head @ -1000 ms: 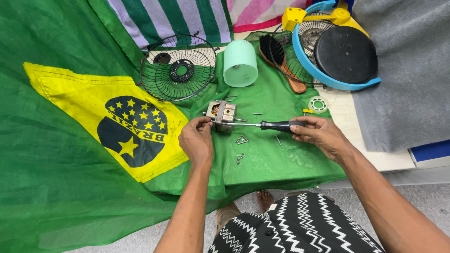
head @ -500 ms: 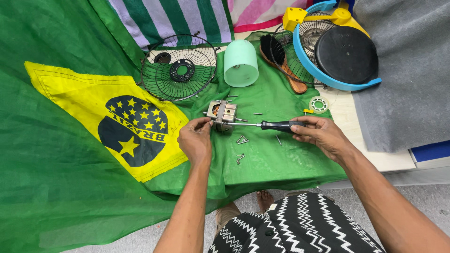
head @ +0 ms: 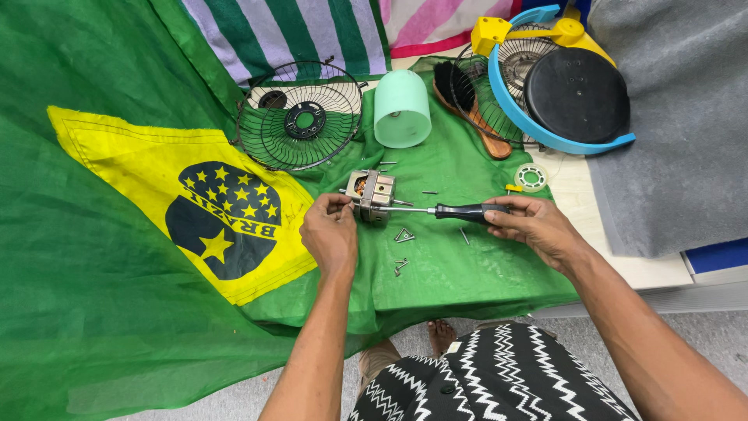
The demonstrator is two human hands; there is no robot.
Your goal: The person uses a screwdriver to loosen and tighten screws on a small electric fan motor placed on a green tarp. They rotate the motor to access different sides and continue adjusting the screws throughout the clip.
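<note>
The left hand (head: 331, 234) closes its grip on the small fan motor (head: 372, 196) lying on the green cloth (head: 460, 265); the right hand (head: 534, 224) grips a black-handled screwdriver (head: 456, 210), tip at the motor. The blade could slip if the motor twists. Loose screws (head: 403, 235) lie just below the motor; a wire fan guard (head: 300, 117) and a mint-green cup (head: 402, 109) sit beyond it.

Green cloth (head: 467, 273) over pale table (head: 576, 210), grey floor (head: 592, 331)

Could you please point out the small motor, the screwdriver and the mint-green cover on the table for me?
small motor (head: 372, 195), head view, on its metal side plate.
screwdriver (head: 461, 211), head view, on the black handle ahead of the right hand.
mint-green cover (head: 402, 109), head view, on its curved outer wall.
</note>
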